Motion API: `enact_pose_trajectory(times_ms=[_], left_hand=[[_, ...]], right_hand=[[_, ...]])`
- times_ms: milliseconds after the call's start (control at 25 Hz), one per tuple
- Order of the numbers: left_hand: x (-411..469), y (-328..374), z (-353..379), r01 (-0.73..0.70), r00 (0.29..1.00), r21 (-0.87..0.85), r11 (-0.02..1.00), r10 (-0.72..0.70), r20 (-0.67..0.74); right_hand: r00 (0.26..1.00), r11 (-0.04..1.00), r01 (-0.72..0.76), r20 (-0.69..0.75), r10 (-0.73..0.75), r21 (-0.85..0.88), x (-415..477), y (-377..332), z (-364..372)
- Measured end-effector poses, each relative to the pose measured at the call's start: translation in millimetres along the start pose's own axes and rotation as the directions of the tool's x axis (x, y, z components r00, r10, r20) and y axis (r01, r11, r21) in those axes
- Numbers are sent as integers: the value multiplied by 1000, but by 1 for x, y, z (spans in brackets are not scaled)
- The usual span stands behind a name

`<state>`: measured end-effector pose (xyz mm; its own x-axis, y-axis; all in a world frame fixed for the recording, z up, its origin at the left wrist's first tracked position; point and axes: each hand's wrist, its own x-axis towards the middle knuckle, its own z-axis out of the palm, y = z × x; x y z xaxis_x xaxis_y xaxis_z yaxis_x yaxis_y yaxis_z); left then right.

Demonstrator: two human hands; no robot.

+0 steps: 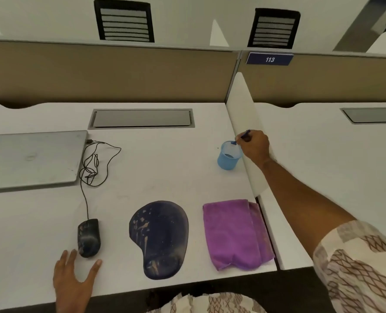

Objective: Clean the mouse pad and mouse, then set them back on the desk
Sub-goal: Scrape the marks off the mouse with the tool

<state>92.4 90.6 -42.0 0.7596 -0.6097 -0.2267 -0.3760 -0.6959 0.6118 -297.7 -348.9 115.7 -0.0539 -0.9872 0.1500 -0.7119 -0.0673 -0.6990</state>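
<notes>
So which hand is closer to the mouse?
Left. The left hand rests on the desk right beside the mouse; the right hand is far across, holding the handle of the blue cup.

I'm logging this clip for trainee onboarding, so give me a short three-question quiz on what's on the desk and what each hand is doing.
1. True or false: the mouse pad lies between the mouse and the purple cloth.
2. What is the right hand holding by its handle? A) the mouse B) the blue cup C) the purple cloth
3. Fill in: the left hand lies flat, fingers straight, on the ____ just in front of the mouse.

Key: 1 true; 2 B; 3 desk.
</notes>
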Motion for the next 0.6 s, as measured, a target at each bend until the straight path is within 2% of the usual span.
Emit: enact_pose_trajectory(times_ms=[120,200,400,600], left_hand=[[-16,1,6,78,995,106,991,-83,52],[-28,-4,12,88,989,116,989,-101,109],[-57,-32,10,-72,994,213,974,52,100],[-94,-15,2,-169,983,186,968,180,-44]], right_hand=[[984,991,-82,147,97,-108,15,5,14],[961,980,-124,227,157,-154,21,9,23],[940,954,-83,295,172,-289,29,22,38],[943,958,-106,279,182,-265,37,29,42]])
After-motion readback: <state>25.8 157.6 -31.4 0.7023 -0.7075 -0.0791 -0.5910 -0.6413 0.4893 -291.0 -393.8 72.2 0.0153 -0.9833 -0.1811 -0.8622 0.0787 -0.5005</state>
